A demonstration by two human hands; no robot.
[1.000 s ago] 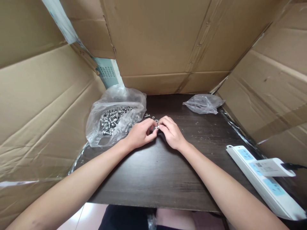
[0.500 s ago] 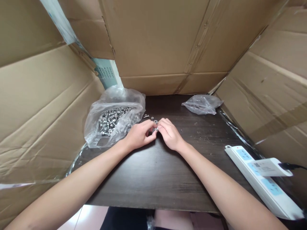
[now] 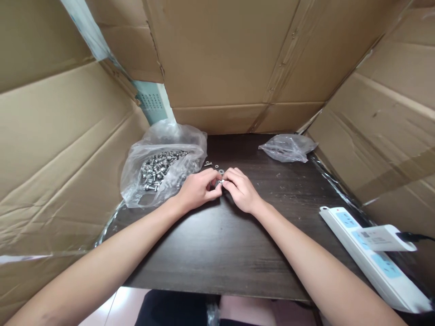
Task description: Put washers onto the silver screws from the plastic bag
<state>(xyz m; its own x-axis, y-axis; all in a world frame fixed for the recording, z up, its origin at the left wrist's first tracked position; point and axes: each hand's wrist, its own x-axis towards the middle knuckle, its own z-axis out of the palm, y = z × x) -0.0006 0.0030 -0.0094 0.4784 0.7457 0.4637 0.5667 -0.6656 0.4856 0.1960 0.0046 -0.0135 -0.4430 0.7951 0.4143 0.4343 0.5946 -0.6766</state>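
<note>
My left hand point(image 3: 200, 189) and my right hand point(image 3: 242, 190) meet above the dark tabletop, fingertips closed in a pinch. Between them shows a small shiny metal bolt point(image 3: 221, 181), mostly covered by the fingers; any nut or washer on it is too small to make out. Just beyond the fingertips lie a flat washer point(image 3: 221, 172) and a smaller ring point(image 3: 216, 166). A loose bolt point(image 3: 208, 164) rests farther back to the left. Left of my left hand, an open clear plastic bag point(image 3: 131, 165) holds a heap of metal bolts point(image 3: 157, 171).
A second clear plastic bag point(image 3: 288, 147) lies at the back right of the table point(image 3: 217, 244). A white power strip point(image 3: 370, 258) with a plugged-in adapter point(image 3: 385, 237) runs along the right side. Cardboard walls point(image 3: 231, 54) enclose the back and both sides.
The view has shifted very slightly. Both hands stay together at the same spot, with only a tiny shift of the fingertips around the bolt.
</note>
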